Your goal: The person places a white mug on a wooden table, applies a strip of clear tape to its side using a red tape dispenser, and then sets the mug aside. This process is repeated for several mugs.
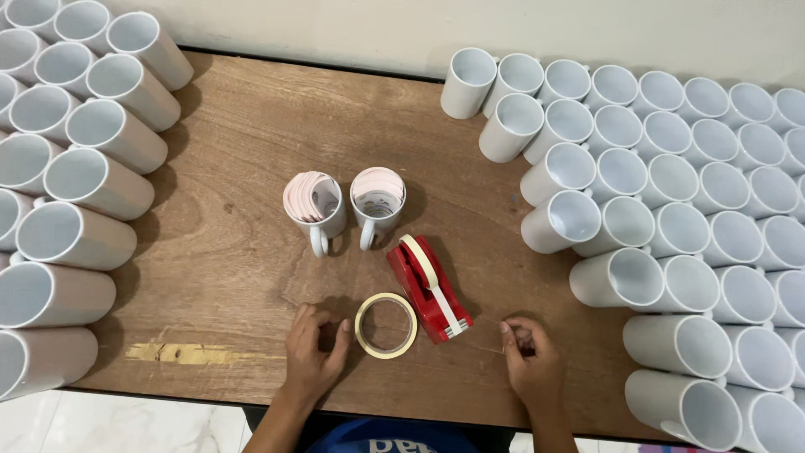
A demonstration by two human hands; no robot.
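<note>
Left hand (314,352) flat on the wooden bench (235,277), fingers loosely apart, empty, fingertips just beside a loose roll of masking tape (386,325) lying flat. Right hand (528,356) curled, thumb and fingertips pinched together (on what, cannot tell; too small to make out), near the front end of a red tape dispenser (428,289). Dispenser touching the roll's right side, angled toward the right hand, with its own cream tape roll at the back. Behind these, two white mugs (344,205) side by side, handles toward the person, each stuffed with curled pinkish sheets. Rows of plain white mugs (671,210) massed to the right, more (75,168) to the left.
</note>
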